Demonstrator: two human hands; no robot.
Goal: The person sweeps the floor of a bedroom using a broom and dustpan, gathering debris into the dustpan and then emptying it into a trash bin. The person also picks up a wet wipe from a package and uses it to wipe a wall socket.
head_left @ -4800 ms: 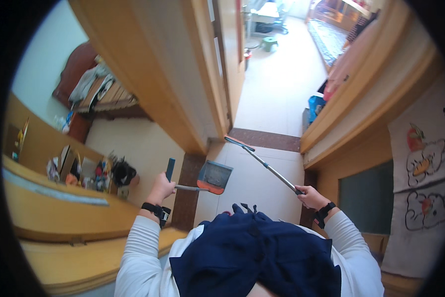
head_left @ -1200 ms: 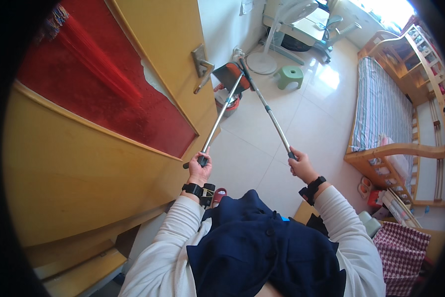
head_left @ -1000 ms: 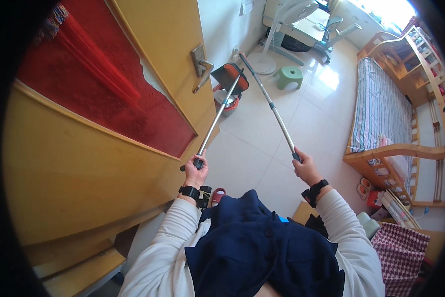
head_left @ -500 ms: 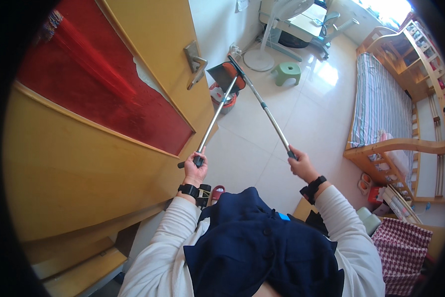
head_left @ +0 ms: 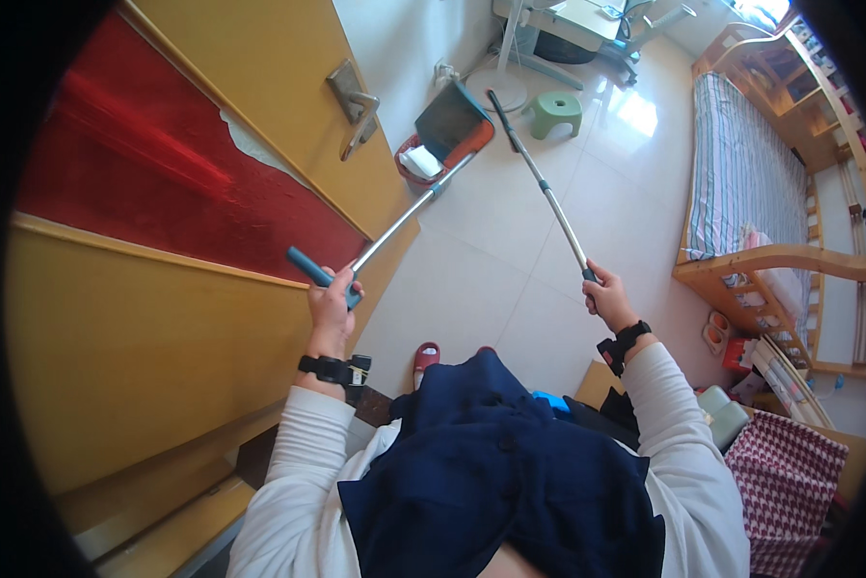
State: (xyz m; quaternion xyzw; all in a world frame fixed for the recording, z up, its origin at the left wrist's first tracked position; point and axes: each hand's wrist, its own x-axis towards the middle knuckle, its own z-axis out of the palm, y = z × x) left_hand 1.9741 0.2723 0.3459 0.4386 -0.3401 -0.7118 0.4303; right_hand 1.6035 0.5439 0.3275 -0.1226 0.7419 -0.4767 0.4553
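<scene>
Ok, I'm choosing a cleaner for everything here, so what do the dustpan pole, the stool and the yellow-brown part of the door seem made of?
Dustpan pole: probably polished metal, silvery with bright highlights.
Stool: likely smooth moulded plastic, given its even green and rounded edges.
Yellow-brown part of the door: varnished wood or wood-look veneer, judging by colour and soft sheen; I can't tell which.

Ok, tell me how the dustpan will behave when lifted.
The dustpan will likely feel tip-heavy in the left hand, since its wide pan sits at the end of a thin pole. That straight, shiny pole should stay stiff. The pan looks plastic, so probably light for its size.
</scene>
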